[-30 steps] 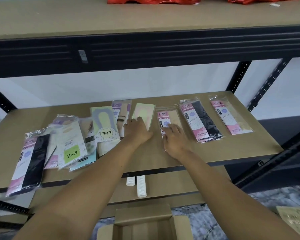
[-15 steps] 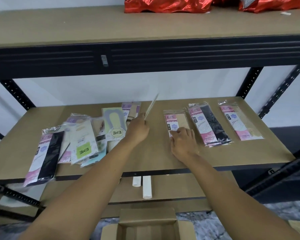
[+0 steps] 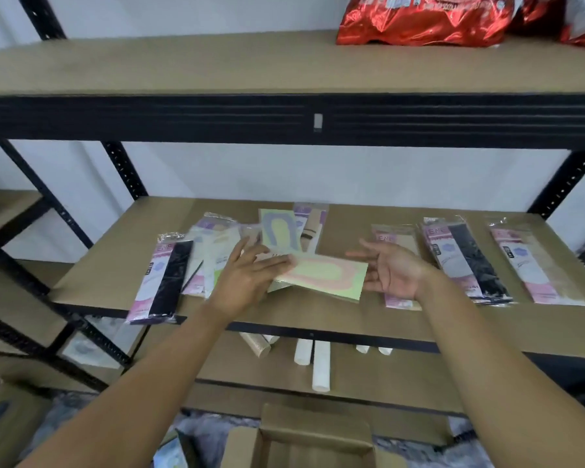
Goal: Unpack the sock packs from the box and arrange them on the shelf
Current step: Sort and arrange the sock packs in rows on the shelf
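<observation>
the left hand lays straight fingers over the left end of the green and pink sock pack; its thumb is hidden, so i cannot tell whether it pinches. the right hand is palm up and relaxed, fingertips just touching the pack's right end, holding nothing. the pack lies crosswise between them, slightly tilted, over the middle of the shelf near its front edge. just left is the loose heap of packs; toward the right end three packs sit in a row, the beige pack nearest. with so light a hold, the slick pack could slide out and drop past the front edge toward the box. the left forearm could also nudge the black pack, which overhangs the front edge.
</observation>
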`<act>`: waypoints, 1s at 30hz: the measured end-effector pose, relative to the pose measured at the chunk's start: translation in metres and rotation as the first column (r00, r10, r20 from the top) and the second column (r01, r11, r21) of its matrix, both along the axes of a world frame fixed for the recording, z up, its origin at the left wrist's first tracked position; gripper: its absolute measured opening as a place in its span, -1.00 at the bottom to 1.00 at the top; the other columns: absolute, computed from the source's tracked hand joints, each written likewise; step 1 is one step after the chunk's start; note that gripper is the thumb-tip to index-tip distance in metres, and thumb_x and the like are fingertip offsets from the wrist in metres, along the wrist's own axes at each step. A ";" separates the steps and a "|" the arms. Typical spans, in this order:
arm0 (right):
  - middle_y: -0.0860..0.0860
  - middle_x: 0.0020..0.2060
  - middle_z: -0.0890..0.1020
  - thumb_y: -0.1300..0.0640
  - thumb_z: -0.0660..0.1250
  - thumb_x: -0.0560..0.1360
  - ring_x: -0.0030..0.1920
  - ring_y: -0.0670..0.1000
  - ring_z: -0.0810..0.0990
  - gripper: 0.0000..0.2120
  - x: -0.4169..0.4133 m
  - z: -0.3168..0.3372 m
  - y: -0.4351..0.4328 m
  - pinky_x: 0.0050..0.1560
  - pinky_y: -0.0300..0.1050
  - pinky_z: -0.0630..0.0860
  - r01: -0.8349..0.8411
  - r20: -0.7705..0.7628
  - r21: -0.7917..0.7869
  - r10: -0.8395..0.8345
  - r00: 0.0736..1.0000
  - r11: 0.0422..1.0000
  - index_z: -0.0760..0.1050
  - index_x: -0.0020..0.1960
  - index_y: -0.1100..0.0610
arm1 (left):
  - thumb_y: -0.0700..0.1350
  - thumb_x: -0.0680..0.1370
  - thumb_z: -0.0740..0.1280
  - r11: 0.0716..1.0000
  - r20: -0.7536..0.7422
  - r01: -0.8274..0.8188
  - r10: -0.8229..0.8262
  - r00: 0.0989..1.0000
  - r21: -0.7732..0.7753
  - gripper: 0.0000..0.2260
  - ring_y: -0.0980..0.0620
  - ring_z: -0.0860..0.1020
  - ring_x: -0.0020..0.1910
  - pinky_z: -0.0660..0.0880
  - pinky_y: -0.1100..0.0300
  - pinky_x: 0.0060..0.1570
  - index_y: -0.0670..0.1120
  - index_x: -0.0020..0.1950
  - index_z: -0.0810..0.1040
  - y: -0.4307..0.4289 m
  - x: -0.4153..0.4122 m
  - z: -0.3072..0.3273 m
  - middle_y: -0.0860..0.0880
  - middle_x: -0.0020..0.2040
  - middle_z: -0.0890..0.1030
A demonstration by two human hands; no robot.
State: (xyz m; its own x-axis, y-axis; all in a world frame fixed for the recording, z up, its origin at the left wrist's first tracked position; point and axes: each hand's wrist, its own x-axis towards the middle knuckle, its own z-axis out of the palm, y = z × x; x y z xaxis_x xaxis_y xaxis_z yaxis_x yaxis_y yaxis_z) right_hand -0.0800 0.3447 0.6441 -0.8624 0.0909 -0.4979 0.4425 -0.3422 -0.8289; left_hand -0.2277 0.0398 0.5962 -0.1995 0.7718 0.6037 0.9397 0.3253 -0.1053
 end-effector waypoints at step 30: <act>0.08 0.09 0.67 0.23 0.33 0.53 0.14 0.18 0.65 -0.77 -0.029 -0.037 -0.088 0.27 0.22 0.53 0.319 -0.169 0.333 -0.277 0.946 0.887 0.52 0.14 0.01 | -0.05 0.57 0.45 0.544 0.860 -0.668 -0.369 0.353 0.508 -0.80 0.07 0.67 0.08 0.61 0.19 0.00 -0.06 0.15 0.58 -0.057 0.011 0.083 -0.04 0.13 0.69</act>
